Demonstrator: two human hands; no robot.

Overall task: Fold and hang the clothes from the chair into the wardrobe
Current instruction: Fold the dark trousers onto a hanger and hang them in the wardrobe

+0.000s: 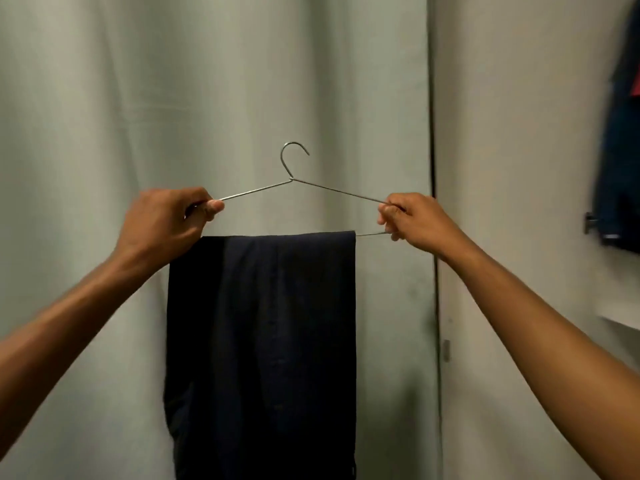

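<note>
A thin metal hanger (pixel 294 168) is held up in front of me, hook upward. Dark navy folded trousers (pixel 263 341) drape over its bottom bar and hang straight down past the frame's lower edge. My left hand (pixel 166 220) grips the hanger's left end, its fingers closed around the wire. My right hand (pixel 412 220) pinches the right end where the sloped wire meets the bottom bar. Both arms are stretched forward.
A pale wardrobe door (pixel 207 98) fills the background, with a dark vertical gap (pixel 433 168) beside a second panel. At the far right, dark blue clothing (pixel 620 168) hangs inside, above a white shelf edge (pixel 623 320).
</note>
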